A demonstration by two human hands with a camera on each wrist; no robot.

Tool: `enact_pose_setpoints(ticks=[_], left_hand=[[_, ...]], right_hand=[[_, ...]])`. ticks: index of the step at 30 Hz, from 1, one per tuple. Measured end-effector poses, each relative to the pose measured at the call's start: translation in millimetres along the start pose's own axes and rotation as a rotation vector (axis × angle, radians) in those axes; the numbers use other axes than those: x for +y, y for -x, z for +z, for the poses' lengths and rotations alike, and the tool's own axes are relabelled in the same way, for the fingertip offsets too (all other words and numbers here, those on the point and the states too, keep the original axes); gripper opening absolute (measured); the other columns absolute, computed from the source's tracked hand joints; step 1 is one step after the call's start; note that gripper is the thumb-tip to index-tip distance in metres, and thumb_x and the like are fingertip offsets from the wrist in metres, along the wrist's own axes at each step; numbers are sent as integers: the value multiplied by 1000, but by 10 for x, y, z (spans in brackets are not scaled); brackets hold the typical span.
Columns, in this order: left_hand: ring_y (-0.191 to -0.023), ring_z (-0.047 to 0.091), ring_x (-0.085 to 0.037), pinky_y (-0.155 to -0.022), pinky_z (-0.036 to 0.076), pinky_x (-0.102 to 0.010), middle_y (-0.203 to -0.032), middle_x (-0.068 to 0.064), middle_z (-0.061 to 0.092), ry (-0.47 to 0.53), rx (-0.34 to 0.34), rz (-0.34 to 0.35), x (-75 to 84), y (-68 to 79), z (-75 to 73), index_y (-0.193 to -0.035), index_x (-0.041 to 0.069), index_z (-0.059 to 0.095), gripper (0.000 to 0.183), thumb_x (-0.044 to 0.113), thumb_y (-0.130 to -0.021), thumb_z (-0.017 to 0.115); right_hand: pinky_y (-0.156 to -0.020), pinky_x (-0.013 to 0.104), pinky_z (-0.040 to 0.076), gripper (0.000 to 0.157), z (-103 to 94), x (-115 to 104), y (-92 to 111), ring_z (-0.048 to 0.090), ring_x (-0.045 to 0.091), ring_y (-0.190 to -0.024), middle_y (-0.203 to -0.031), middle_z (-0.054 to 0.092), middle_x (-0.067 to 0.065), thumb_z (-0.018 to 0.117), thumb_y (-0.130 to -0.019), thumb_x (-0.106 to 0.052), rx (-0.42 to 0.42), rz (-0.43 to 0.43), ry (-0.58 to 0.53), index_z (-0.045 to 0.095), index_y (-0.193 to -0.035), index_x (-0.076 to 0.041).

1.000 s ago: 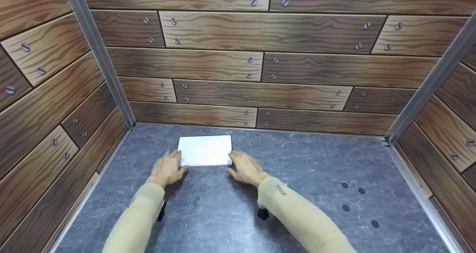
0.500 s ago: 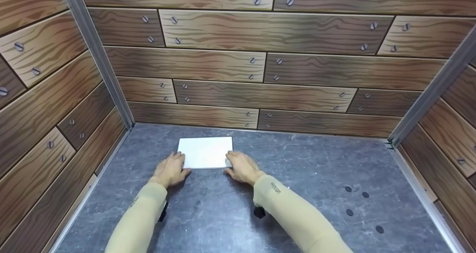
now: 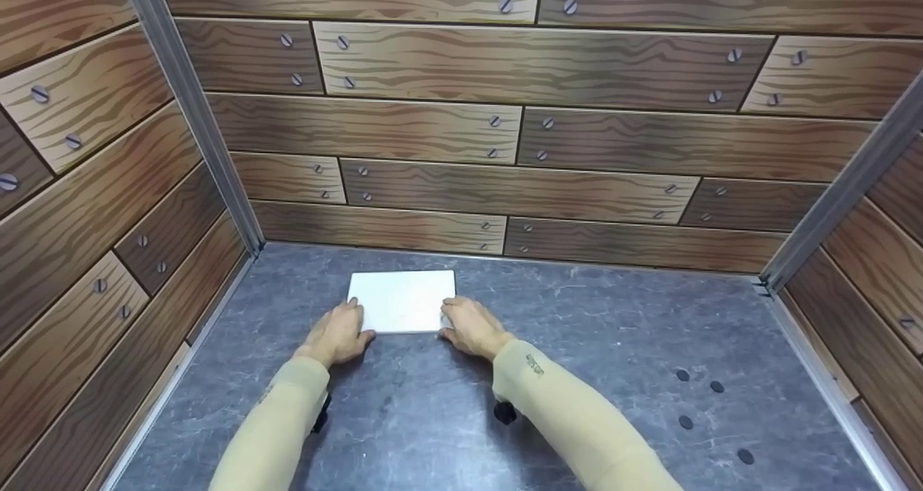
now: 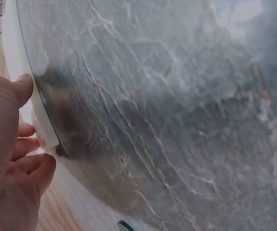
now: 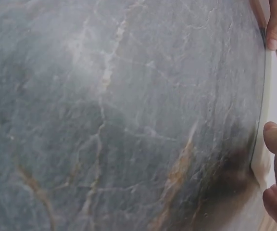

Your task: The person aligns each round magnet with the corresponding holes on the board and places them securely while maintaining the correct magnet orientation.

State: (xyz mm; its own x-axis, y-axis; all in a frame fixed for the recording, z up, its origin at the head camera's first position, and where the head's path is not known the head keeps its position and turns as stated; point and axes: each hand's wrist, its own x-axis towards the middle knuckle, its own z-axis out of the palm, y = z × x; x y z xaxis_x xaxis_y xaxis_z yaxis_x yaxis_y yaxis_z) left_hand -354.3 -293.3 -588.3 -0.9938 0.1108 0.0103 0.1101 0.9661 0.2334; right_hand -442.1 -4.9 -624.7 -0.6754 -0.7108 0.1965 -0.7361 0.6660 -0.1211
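Observation:
A flat white rectangular slab (image 3: pixel 404 300) lies on the grey floor near the back wall, its long side facing me. My left hand (image 3: pixel 337 332) grips its near left corner. In the left wrist view the left thumb (image 4: pixel 24 89) rests on the front edge and the fingers curl at the corner. My right hand (image 3: pixel 474 326) holds the near right corner, fingertips over the top. The right wrist view has the right thumb (image 5: pixel 270 137) against the pale front edge (image 5: pixel 268 96), with the other hand's fingers farther along it. The slab's underside is hidden.
Wood-print panels (image 3: pixel 404 130) form the back and sides, joined by metal corner posts (image 3: pixel 191 109). Several small black discs (image 3: pixel 685 422) lie on the marbled grey floor (image 3: pixel 577 318) at the right. A metal strip (image 3: pixel 822 383) runs along the right wall's foot.
Both hands have drawn inward slightly, so their fingers lie farther over the slab's sides. The slab sits a little lower in view, and the whole view has also shifted slightly.

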Motion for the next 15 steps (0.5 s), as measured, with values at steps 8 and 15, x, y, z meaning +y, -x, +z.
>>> enact_pose_setpoints(ticks=[8,15], left_hand=[[-129,72,-52,-114,61,-63,-143,-35,69,19,-8,3,23,-41,16,-125,-10,72,43,28,-106,78],[-88,73,-31,-87,67,-54,-110,-22,74,7,-4,2,37,-87,-10,-103,-3,75,32,29,-103,82]], right_hand=[[-87,47,66,22,-196,-85,90,74,30,-94,-98,79,9,84,-100,-26,79,-67,-27,74,-91,-8],[-101,44,68,19,85,120,4,79,31,-110,-120,83,11,84,-100,-26,93,-92,-8,76,-97,-9]])
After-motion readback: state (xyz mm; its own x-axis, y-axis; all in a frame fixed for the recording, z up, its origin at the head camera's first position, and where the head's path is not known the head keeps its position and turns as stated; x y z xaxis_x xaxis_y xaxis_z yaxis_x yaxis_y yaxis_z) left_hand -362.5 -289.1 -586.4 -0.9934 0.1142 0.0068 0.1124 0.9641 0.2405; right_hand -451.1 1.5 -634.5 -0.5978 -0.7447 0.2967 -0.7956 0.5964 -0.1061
